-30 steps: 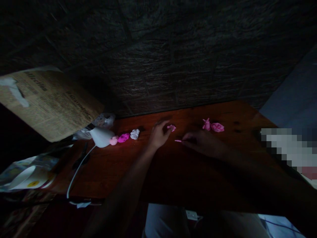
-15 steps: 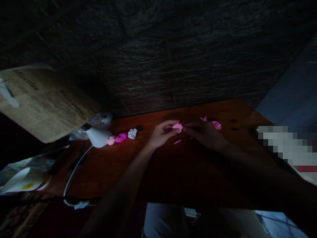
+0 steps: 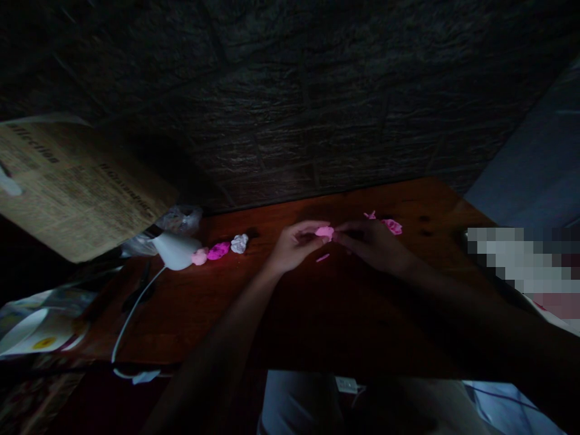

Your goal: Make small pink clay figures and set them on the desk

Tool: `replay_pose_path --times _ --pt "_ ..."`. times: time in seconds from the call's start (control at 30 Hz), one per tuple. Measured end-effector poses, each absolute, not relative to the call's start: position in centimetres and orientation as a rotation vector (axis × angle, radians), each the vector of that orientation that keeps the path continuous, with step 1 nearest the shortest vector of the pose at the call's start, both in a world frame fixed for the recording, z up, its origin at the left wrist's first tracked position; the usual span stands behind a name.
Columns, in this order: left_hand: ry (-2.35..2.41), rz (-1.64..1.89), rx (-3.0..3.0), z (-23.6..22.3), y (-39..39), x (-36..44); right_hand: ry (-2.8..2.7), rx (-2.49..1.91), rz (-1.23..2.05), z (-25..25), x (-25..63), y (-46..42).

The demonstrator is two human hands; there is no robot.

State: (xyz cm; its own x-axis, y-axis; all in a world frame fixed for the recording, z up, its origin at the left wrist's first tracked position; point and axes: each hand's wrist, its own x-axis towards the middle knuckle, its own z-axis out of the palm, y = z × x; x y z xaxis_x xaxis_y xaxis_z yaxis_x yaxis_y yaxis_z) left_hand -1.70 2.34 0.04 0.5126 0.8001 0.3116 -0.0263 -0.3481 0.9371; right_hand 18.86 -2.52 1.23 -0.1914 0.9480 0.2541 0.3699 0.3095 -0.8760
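Observation:
Between the fingertips of both hands is a small piece of pink modelling clay point(image 3: 324, 231). My left hand point(image 3: 295, 243) pinches it from the left, and my right hand point(image 3: 369, 241) presses its fingers to its right edge. Just below them a thin pink clay strip point(image 3: 322, 258) lies on the wooden table point(image 3: 217, 302). Beyond my right hand are a pink clay rose point(image 3: 392, 226) and another pink clay shape point(image 3: 370, 215), which the hand partly covers.
A white cone-shaped lamp point(image 3: 175, 249) with a cable lies at the left, beside lumps of light pink, magenta point(image 3: 219, 250) and white clay point(image 3: 239, 243). Behind it stands a printed paper bag point(image 3: 86, 181). A paper cup point(image 3: 40, 332) lies at lower left. A stone-patterned wall point(image 3: 281, 121) borders the table.
My right hand has let go of the thin strip, leaving it on the table, and moved up to the pink piece. My left hand has lifted that piece and now both hands hold it.

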Motion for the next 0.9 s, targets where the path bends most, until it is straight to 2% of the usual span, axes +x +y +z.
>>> replay_pose_path --times 0.23,0.37,0.47,0.57,0.7,0.9 --pt "0.638 0.985 1.56 0.1 2.2 -1.5 -1.674 -1.124 0.862 1.5 18.4 -2.8" --pt "0.659 0.991 1.439 0.6 2.2 -1.5 -1.584 -1.224 0.873 1.7 18.7 -2.4" --pt "0.669 1.079 1.29 1.6 2.2 -2.1 -1.417 -1.383 0.84 2.0 19.4 -2.0" --pt "0.719 1.204 1.224 2.3 2.6 -2.7 -1.361 -1.353 0.906 2.4 19.4 -2.3" --pt "0.901 1.197 1.283 1.3 3.5 -2.9 -1.444 -1.255 1.028 2.4 18.3 -2.9" --pt "1.115 1.018 1.687 -1.3 4.0 -2.6 -1.392 -1.195 1.178 1.9 18.4 -2.6"
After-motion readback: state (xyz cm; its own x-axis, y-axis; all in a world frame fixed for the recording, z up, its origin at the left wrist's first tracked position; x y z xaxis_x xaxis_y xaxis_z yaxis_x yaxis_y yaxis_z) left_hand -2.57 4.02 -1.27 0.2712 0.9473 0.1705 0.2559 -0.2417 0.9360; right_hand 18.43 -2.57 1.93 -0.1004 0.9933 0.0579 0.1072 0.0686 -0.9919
